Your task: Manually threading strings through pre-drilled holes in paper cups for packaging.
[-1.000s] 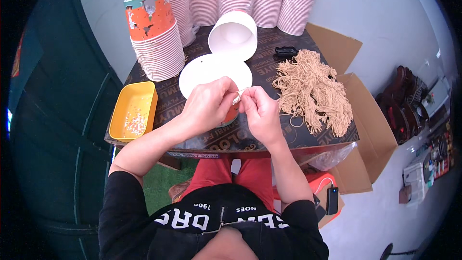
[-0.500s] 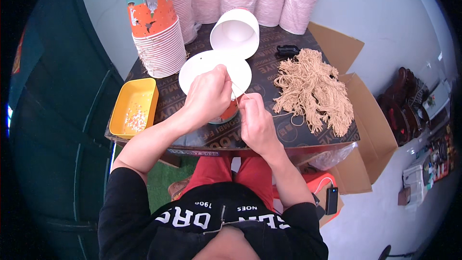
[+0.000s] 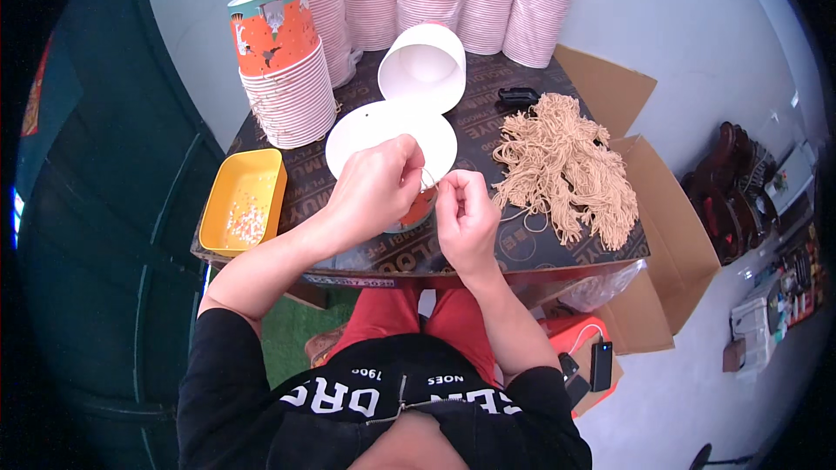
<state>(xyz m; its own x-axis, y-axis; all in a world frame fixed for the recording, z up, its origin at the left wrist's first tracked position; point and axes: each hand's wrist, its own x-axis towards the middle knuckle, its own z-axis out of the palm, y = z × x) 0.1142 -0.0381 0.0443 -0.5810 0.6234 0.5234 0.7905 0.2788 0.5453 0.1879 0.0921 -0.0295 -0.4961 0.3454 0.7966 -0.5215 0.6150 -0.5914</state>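
Note:
Over the near part of the table, my left hand (image 3: 376, 183) and my right hand (image 3: 468, 218) face each other with fingertips pinched. Between them runs a short thin tan string (image 3: 428, 176), one piece bent in a curve; both hands grip it. Just below my fingers shows the orange printed wall of a paper cup (image 3: 421, 209), mostly hidden by my hands. Behind my left hand lies a white round surface (image 3: 387, 129) with a small dark hole near its edge; how it joins the cup is hidden. Beyond it, a white paper cup (image 3: 421, 77) lies tipped, mouth toward me.
A bundle of tan strings (image 3: 566, 170) lies at the right, a black object (image 3: 519, 97) behind it. At left are a yellow tray (image 3: 272, 200) of small pale bits and a cup stack (image 3: 292, 96). Wrapped stacks (image 3: 433, 0) line the back; a cardboard box (image 3: 666, 235) stands right.
The string, straighter between my hands before, now bends in a small curve. My left fingertips have come lower and nearer my right ones. The whole view has shifted slightly.

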